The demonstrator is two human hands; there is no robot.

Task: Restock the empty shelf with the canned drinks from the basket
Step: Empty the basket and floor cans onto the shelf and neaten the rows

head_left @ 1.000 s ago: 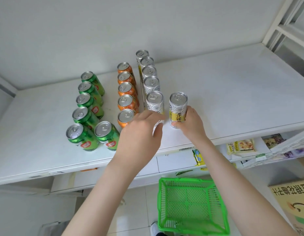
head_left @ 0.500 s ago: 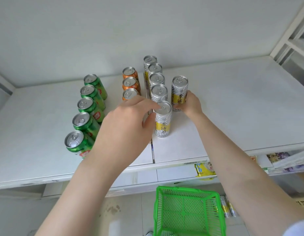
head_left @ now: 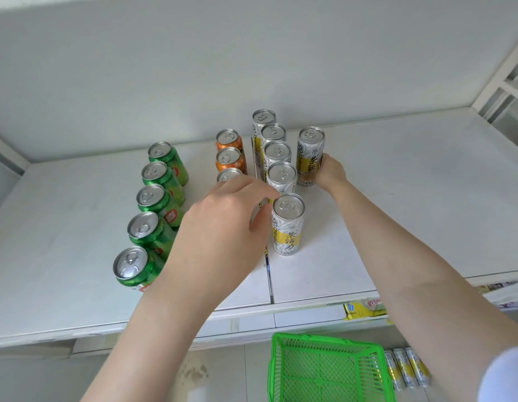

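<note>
On the white shelf (head_left: 426,198) stand a row of green cans (head_left: 153,195), a row of orange cans (head_left: 229,155) partly hidden by my left hand, and a row of silver and yellow cans (head_left: 278,156). My left hand (head_left: 223,227) pinches the top of the row's front silver and yellow can (head_left: 288,224) between thumb and index finger. My right hand (head_left: 329,169) grips another silver and yellow can (head_left: 310,153), upright on the shelf just right of the row's far end. The green basket (head_left: 318,340) sits below the shelf edge; no cans show inside it.
The shelf's right half is bare white board, with a seam (head_left: 270,280) running front to back. Under the shelf edge lie yellow packets (head_left: 363,309). A few silver and yellow cans (head_left: 405,369) lie to the right of the basket. A white frame (head_left: 501,82) rises at the far right.
My right hand has slid its can from the front of the shelf back along the silver row. My left hand has stayed at the row's front can.
</note>
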